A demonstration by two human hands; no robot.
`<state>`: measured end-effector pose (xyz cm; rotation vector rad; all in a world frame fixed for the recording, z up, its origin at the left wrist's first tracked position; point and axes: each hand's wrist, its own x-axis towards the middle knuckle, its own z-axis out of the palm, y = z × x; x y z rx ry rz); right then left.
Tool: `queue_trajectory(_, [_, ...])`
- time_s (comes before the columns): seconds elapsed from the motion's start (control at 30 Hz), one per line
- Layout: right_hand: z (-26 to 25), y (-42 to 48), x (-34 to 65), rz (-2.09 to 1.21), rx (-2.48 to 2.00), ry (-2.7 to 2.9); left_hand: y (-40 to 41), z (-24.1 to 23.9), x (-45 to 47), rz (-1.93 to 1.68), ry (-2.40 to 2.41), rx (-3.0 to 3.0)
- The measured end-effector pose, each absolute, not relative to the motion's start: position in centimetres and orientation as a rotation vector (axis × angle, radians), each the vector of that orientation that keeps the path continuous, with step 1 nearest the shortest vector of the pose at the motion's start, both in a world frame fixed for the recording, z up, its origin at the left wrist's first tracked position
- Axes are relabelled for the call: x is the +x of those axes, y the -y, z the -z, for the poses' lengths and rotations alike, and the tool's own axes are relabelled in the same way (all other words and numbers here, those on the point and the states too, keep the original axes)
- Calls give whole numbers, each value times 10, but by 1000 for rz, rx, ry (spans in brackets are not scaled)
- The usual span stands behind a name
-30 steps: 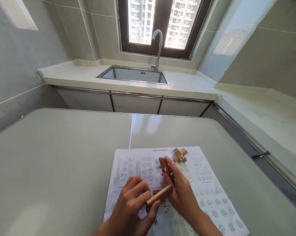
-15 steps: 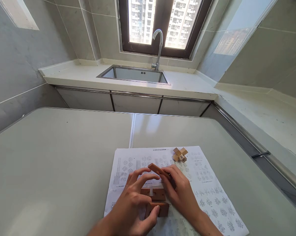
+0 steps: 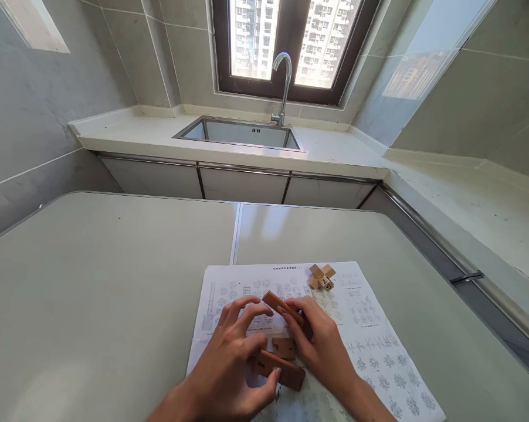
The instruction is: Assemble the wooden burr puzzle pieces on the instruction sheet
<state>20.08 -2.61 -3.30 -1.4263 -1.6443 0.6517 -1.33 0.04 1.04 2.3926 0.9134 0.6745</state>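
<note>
My right hand pinches a reddish-brown wooden puzzle piece, which slants up and left from the fingertips, above the printed sheet. With thumb and forefinger, my left hand grips a longer brown wooden block that has a small dark mark near its left end. Its other fingers arch loosely over the sheet. Just behind that block, between the hands, is another brown wooden piece with a notch in it, partly hidden by the left hand and the block.
Under the hands, a printed paper sheet with small diagrams covers part of the pale table. A light wooden cross-shaped puzzle sits near the sheet's far edge. Beyond are a counter, a sink and a faucet.
The block at my left hand has turned, its right end now lower and nearer me. My left fingers have shifted left, away from the right-hand piece, which has tilted slightly.
</note>
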Motion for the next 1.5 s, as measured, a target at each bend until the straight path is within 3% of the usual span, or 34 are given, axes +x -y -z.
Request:
queue_trajectory(0.37, [31,26,200,-676,-1413,1677,-4,-11,-18,-574,-758,2535])
queue_trajectory(1.5, [33,26,199,-635,-1373,1804,-23,-19,-27,-503,-933,2478])
